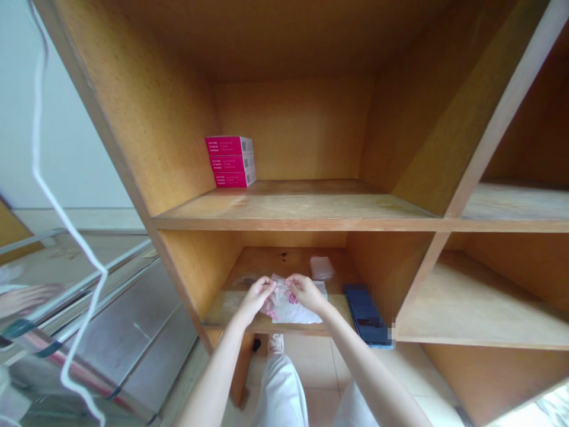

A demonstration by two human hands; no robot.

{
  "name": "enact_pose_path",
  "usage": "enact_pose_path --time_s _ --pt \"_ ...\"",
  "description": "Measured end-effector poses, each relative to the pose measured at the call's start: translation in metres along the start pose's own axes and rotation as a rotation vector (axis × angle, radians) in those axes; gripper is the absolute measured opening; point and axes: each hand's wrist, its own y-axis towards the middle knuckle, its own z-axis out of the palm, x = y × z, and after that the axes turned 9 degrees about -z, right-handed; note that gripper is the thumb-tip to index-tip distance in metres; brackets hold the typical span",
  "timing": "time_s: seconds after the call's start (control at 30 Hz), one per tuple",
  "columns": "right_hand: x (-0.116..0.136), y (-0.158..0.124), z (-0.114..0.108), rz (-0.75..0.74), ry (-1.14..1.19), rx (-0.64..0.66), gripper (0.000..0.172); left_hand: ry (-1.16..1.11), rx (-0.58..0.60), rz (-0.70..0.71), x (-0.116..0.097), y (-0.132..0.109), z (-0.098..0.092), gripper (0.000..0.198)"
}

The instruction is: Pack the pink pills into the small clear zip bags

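Observation:
Over the lower shelf, my left hand [258,295] pinches the left side of a small clear plastic bag [280,288]. My right hand [306,293] is closed at the bag's upper right side, thumb and finger together. Small round pink-red pieces [293,298] show just below the right fingers, and paler pink ones [271,313] lie near the left hand; their exact kind is too small to tell. Beneath both hands rests a white sheet or flat bag [300,314] at the shelf's front edge. Part of the clear bag is hidden by my fingers.
Behind my right hand lies a flat translucent packet [322,268]. A dark flat object [367,314] sits at the shelf's right, overhanging the edge. Three pink boxes [231,162] are stacked on the upper shelf [302,224]. A white cable [66,219] hangs at left beside a metal-framed cart [128,332].

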Motion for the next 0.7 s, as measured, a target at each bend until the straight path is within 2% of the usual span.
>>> enact_pose_path --time_s 0.1,0.2,0.3,0.4,0.47,0.6,0.7 --pt "0.001 -0.001 -0.003 0.019 0.007 -0.006 0.018 -0.03 -0.048 -0.006 0.001 0.002 0.003 0.033" --pt "0.0 -0.002 -0.002 0.021 0.087 -0.069 0.013 -0.064 -0.051 0.007 -0.001 0.002 0.007 0.034" --pt "-0.003 -0.003 0.0 0.027 0.168 -0.118 0.022 -0.096 -0.019 0.001 -0.002 0.001 0.011 0.036" --pt "-0.005 -0.005 0.002 0.052 0.202 -0.094 0.03 -0.092 -0.032 -0.007 -0.003 0.0 0.014 0.038" --pt "-0.005 -0.005 0.003 0.054 0.218 -0.114 0.031 -0.077 -0.046 0.008 -0.004 0.001 0.016 0.037" --pt "-0.006 -0.006 0.004 0.094 0.238 -0.242 0.023 -0.076 -0.072 0.052 -0.005 0.001 0.019 0.034" --pt "-0.009 -0.007 0.005 0.099 0.26 -0.234 0.026 -0.077 -0.081 0.052 -0.007 0.001 0.019 0.035"
